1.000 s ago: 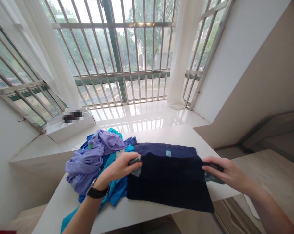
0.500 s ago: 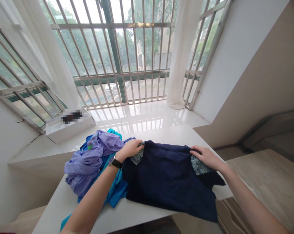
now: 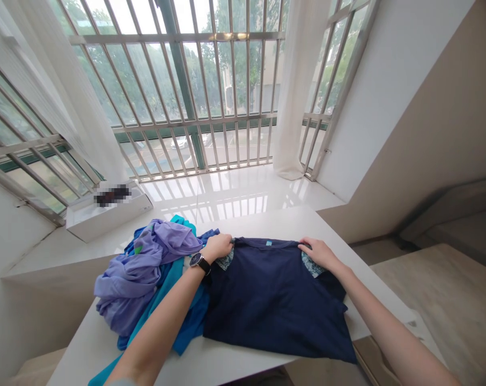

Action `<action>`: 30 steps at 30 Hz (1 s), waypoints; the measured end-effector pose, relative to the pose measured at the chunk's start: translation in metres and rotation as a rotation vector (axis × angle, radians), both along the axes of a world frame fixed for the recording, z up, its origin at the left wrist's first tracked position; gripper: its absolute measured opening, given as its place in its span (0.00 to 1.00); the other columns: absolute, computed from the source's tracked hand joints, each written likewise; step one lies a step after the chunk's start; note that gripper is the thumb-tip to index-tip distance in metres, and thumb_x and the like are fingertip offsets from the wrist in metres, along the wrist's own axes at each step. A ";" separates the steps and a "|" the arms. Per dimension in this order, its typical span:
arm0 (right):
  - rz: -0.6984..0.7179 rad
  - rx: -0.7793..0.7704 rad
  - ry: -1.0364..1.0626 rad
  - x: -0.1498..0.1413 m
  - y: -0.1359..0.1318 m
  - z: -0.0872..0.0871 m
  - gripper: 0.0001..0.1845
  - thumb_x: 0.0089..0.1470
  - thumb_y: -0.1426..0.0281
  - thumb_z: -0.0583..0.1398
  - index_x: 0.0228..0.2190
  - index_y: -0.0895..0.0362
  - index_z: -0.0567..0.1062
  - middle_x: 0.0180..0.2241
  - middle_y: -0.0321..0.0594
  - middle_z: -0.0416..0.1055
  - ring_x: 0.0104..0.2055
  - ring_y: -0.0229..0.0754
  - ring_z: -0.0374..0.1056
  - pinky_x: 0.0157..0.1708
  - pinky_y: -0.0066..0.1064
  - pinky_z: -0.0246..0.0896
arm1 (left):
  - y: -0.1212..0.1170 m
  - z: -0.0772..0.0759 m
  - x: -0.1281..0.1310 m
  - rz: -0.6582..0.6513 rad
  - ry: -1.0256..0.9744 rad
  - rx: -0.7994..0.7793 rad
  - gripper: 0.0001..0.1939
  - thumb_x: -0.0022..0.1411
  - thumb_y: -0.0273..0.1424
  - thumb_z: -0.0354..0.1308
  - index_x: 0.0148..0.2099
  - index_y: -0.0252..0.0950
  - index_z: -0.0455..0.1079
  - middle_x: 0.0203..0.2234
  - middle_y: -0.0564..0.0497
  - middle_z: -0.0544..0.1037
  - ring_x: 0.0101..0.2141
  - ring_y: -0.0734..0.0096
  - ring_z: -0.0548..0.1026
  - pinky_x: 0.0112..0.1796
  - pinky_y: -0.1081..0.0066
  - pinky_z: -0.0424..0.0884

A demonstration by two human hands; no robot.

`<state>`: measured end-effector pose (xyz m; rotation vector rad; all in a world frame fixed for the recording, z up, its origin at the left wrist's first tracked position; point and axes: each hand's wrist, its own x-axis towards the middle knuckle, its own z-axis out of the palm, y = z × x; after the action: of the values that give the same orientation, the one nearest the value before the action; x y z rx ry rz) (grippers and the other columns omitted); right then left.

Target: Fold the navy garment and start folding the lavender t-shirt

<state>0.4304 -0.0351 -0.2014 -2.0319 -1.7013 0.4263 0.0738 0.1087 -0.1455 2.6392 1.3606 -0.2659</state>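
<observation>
A navy blue shirt [image 3: 271, 300] lies spread on the white table [image 3: 243, 359], its neckline toward the window and its hem hanging over the near edge. My left hand [image 3: 219, 247], with a black watch on the wrist, is closed on the shirt's far left corner by a patterned sleeve patch. At the far right corner my right hand [image 3: 318, 252] pinches the cloth beside the other patterned patch. Both arms reach forward over the shirt.
A heap of purple clothes [image 3: 142, 268] and turquoise clothes [image 3: 178, 316] sits left of the shirt, touching it. A white box [image 3: 106, 214] stands on the glossy sill at the left. Barred windows and white curtains [image 3: 291, 107] are behind. A beige ledge [image 3: 448, 300] lies right.
Both hands carried the shirt's upper edge away from me and laid it out flat; the fold seen a second ago is gone and the neckline now lies at the far side.
</observation>
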 end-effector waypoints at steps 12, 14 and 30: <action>-0.006 0.032 -0.013 0.003 -0.002 0.006 0.15 0.61 0.59 0.52 0.36 0.52 0.76 0.37 0.41 0.80 0.41 0.47 0.75 0.43 0.33 0.64 | 0.002 0.002 -0.006 0.017 -0.050 0.052 0.16 0.69 0.38 0.45 0.46 0.37 0.71 0.40 0.40 0.79 0.43 0.56 0.78 0.40 0.65 0.71; 0.006 0.050 -0.011 0.006 -0.002 0.014 0.16 0.62 0.58 0.51 0.38 0.52 0.75 0.39 0.41 0.79 0.42 0.46 0.74 0.43 0.33 0.64 | 0.005 0.008 -0.007 0.008 -0.063 0.066 0.17 0.70 0.38 0.44 0.47 0.37 0.71 0.41 0.41 0.79 0.43 0.56 0.78 0.41 0.64 0.70; -0.161 0.007 -0.162 0.019 -0.008 0.000 0.14 0.55 0.58 0.58 0.37 0.55 0.76 0.37 0.46 0.78 0.40 0.51 0.73 0.38 0.35 0.63 | 0.013 0.013 -0.027 0.140 -0.047 0.104 0.14 0.63 0.40 0.57 0.47 0.38 0.73 0.41 0.44 0.80 0.42 0.57 0.77 0.38 0.68 0.69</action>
<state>0.4496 -0.0427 -0.2013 -2.2304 -1.6104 0.2078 0.0467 0.1218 -0.1323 2.5973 1.5747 -0.1176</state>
